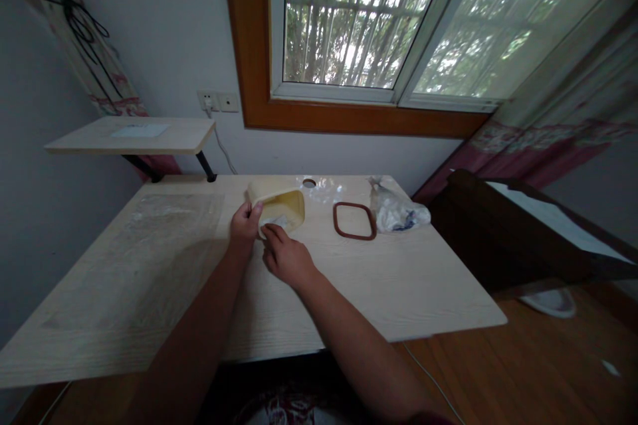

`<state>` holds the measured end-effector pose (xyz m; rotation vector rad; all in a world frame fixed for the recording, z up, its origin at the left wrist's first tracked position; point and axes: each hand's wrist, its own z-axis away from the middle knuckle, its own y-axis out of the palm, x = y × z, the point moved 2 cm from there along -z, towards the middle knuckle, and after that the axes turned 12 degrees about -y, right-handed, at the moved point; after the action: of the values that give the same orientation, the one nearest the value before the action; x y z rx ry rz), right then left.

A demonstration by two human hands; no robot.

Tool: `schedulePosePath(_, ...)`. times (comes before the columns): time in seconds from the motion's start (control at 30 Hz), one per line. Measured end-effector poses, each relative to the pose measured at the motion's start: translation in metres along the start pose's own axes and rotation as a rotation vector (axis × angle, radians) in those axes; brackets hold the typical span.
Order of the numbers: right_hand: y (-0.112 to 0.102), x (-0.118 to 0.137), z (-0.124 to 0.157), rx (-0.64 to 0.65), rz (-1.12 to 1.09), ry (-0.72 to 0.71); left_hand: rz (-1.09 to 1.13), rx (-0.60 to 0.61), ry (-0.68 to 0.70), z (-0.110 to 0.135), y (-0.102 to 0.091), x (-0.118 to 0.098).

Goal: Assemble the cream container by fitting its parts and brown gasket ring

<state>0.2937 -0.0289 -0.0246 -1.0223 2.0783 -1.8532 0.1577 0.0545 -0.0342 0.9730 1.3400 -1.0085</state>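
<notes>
A pale yellow plastic bin (pixel 295 207) lies tipped on its side on the desk, its mouth facing me. My left hand (pixel 244 226) is closed on the bin's left rim, thumb on the near side. At the bin's lower rim, my right hand (pixel 286 254) pinches a crumpled piece of whitish film or tissue (pixel 277 220), which lies partly inside the mouth. Its exact kind cannot be made out. To the right, a brown rounded-square ring (pixel 354 237) lies flat on the desk, apart from both hands.
A crumpled clear plastic bag (pixel 399 209) sits at the desk's right back. A clear sheet (pixel 164 232) covers part of the desk (pixel 399 292) at left. A raised shelf (pixel 129 136) stands at the back left, and a cable hole (pixel 309 183) lies behind the bin.
</notes>
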Motion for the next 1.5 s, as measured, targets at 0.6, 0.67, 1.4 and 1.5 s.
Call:
schedulePosePath(0.6, 0.004, -0.0072, 0.0004, -0.003, 0.145, 0.14, 0.032, 0.014, -0.022, -0.0003, 0.0016, 0.0047)
schedulePosePath(0.67, 0.0029, -0.0066, 0.0001, 0.003, 0.143, 0.143, 0.03, 0.012, -0.028, 0.0003, 0.0013, 0.0029)
schedulePosePath(1.4, 0.0041, -0.0023, -0.0011, -0.103, -0.144, -0.024, 0.034, 0.022, 0.024, 0.0, 0.0002, 0.0035)
schedulePosePath(1.5, 0.0074, -0.0069, -0.0015, -0.145, -0.224, -0.035, 0.043, 0.007, 0.012, -0.0004, 0.0, 0.0045)
